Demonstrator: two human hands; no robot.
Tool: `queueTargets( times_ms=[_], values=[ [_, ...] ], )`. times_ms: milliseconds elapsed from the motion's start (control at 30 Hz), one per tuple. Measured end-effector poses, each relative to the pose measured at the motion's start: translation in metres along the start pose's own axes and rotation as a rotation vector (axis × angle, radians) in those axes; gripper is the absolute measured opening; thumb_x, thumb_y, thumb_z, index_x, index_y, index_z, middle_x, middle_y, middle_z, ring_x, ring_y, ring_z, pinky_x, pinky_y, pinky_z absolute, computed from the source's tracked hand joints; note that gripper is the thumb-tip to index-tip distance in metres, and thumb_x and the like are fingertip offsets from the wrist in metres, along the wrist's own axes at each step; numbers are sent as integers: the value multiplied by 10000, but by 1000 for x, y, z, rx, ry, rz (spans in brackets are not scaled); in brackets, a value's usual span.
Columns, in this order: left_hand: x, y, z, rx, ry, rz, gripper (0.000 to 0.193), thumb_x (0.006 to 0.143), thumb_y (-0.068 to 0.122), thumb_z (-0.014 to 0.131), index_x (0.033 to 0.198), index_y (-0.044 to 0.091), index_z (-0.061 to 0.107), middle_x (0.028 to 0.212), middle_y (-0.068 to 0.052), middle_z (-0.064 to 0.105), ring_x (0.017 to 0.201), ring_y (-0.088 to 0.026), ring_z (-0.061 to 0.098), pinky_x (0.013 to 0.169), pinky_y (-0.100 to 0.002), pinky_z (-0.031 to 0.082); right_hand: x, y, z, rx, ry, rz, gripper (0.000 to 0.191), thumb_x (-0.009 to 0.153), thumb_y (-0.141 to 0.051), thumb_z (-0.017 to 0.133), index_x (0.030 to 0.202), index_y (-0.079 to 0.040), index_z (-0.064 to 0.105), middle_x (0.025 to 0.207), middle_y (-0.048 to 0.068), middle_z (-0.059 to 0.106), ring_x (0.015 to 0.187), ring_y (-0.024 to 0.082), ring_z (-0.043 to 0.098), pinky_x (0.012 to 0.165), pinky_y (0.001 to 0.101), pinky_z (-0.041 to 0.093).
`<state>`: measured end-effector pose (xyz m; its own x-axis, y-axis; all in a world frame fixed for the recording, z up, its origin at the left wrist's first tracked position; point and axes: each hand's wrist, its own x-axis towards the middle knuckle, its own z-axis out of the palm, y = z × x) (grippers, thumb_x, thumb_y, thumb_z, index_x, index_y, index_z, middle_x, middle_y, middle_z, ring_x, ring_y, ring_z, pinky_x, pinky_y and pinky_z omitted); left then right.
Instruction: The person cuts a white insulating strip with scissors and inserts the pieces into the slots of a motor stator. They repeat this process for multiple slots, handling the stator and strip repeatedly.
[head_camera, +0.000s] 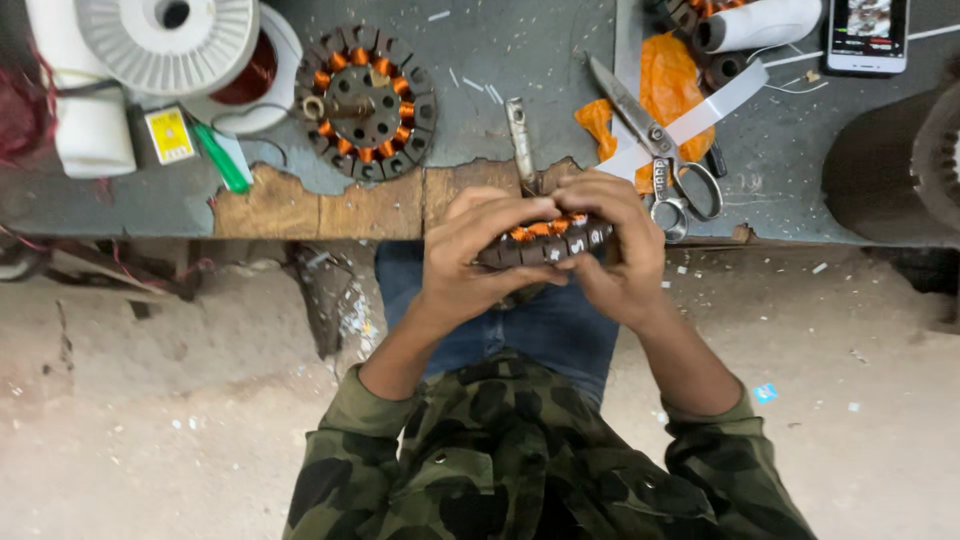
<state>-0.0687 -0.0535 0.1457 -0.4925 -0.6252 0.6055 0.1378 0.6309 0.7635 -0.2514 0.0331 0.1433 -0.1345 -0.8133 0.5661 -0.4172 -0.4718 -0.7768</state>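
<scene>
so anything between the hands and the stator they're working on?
No. Left hand and right hand both grip the wound stator directly, at the bench edge. Nothing visible between them.

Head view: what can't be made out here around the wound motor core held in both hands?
- Motor core: mostly hidden by the fingers of the left hand and right hand; only part of its rim with orange windings shows.
- Metal rod: its lower end is hidden behind the hands.
- Phone: cut off by the top edge.
- Dark round part: cut off by the right edge.
</scene>
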Motion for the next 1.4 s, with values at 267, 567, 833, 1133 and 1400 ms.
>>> queueTargets(
  times_ms=[267,567,833,1133,1400],
  values=[
    [-16,-11,5,104,5,144,424,778,262,915,1144,133,745,1132,10,757,1030,-181,685,924,-327,550,-22,22,11,-147,57,-134,186,978,-165,635,1088,-59,529,1089,125,663,1125,284,646,1230,517,403],
    [-16,-13,11,96,40,148,393,776,288,897,1114,139,765,1121,27,750,1020,-187,670,923,-342,525,-24,22,16,-120,123,-99,91,994,-93,603,1063,-70,547,1075,107,655,1114,263,645,1241,498,354],
    [-20,-17,17,-249,212,-37,600,827,157,893,1310,71,548,1242,-39,671,1184,-148,651,1047,-313,527,-10,13,9,-38,59,-6,228,965,-106,694,1140,-42,562,1125,110,649,1115,251,638,1245,486,362],
    [-2,1,6,-208,233,-344,508,850,-6,834,1329,57,676,1185,-82,741,1091,-159,719,961,-287,595,14,17,28,70,281,-189,348,876,150,794,1113,-65,657,1342,86,490,1237,272,645,1046,376,614],
    [15,7,-13,-70,84,-183,437,831,137,885,1239,91,734,1207,-64,749,1149,-215,636,1027,-346,520,9,19,18,-146,227,-152,226,895,173,766,1011,-15,716,1299,103,495,1198,282,641,1006,361,619]
  ],
)
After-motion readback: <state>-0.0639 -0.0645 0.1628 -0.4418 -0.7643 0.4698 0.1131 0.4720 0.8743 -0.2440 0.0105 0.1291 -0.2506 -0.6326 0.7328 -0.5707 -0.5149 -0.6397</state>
